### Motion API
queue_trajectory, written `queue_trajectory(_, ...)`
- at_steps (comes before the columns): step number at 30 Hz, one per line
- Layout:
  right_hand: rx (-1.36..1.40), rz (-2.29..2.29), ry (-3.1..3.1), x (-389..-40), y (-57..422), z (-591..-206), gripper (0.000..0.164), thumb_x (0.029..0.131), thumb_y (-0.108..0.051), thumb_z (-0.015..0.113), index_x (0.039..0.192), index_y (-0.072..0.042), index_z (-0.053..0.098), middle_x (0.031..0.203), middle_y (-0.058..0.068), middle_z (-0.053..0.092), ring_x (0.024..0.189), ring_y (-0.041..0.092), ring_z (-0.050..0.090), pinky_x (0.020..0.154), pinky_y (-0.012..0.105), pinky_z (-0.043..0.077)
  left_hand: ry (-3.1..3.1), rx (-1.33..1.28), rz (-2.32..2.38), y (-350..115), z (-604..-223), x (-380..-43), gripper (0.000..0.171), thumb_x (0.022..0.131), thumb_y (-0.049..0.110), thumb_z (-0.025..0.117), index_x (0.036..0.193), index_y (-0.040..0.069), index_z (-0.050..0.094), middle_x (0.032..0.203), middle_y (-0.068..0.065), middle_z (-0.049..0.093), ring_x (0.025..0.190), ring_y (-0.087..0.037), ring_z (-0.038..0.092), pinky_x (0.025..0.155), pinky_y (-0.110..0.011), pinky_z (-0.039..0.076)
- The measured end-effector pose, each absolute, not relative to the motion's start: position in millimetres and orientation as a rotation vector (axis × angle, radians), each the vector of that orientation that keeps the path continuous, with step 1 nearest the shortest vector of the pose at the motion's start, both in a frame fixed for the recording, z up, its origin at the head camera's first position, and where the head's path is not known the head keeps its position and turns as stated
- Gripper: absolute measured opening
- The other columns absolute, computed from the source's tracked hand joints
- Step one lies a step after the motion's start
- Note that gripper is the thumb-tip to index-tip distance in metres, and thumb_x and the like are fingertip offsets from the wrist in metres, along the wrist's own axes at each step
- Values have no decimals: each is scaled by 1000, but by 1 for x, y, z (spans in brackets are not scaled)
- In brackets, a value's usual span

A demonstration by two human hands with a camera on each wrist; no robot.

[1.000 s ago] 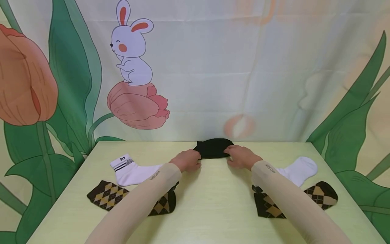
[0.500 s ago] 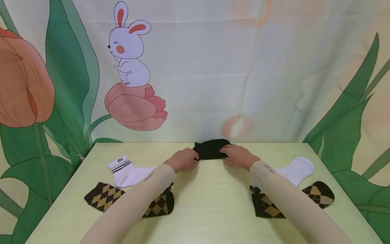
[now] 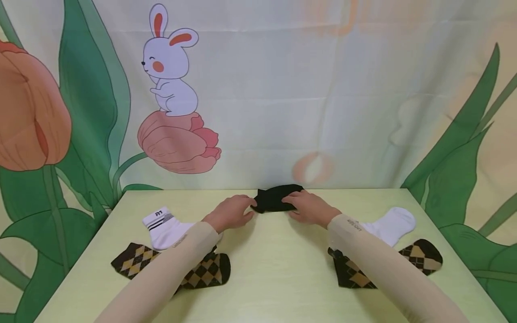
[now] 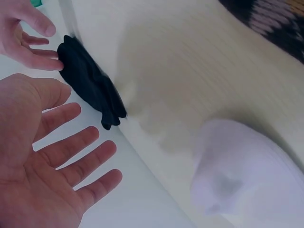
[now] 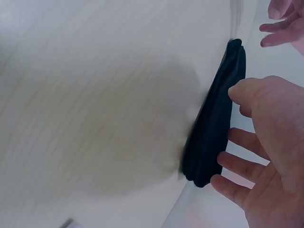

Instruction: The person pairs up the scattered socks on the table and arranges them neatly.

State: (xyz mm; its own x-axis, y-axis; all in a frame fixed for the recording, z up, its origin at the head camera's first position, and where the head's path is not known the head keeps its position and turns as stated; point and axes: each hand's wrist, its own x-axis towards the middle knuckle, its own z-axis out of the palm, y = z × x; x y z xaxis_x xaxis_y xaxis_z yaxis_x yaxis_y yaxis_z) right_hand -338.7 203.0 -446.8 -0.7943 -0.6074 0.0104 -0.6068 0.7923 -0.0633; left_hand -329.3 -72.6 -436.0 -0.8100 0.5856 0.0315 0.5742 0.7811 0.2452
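Note:
A black sock [image 3: 274, 198] lies bunched flat at the table's far edge, between both hands. My left hand [image 3: 231, 212] is just left of it, and in the left wrist view its fingers [image 4: 90, 147] are spread and hold nothing. My right hand [image 3: 314, 208] reaches over the sock's right part with loosely extended fingers. From the right wrist, the thumb [image 5: 240, 94] overlaps the black sock [image 5: 213, 118] and the fingertips are right at its side. Under the sleeves lie a white sock [image 3: 163, 232] on the left and another white sock [image 3: 396, 224] on the right.
Nearer the front are an argyle sock [image 3: 208, 271] on the left and a matching argyle sock [image 3: 426, 258] on the right, each partly hidden by a forearm. Behind the pale table [image 3: 282, 287] hangs a printed curtain [image 3: 258, 89] with a rabbit and tulips.
My left hand has come away from the black sock to the left, its fingers opening. My right hand has shifted slightly left over the sock and loosened.

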Motion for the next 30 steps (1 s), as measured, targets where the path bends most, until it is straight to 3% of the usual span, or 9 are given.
queue_trajectory(12, -1016, -147, 2949, -330, 187, -440, 50, 103, -25, 63, 150, -14, 52, 146, 12, 56, 133, 33, 53, 107, 48, 46, 3015, 950, 423, -107, -428, -318, 51, 102, 25, 65, 149, 13, 52, 140, -15, 61, 125, -34, 61, 106, -50, 47)
queue_trajectory(30, -1050, -172, 2930, -323, 156, -441, 49, 105, -30, 59, 152, -21, 50, 147, 7, 55, 132, 30, 54, 103, 45, 49, 3101, 842, 446, -156, -436, -312, 56, 100, 27, 67, 151, 15, 49, 135, -18, 63, 120, -37, 63, 100, -56, 50)
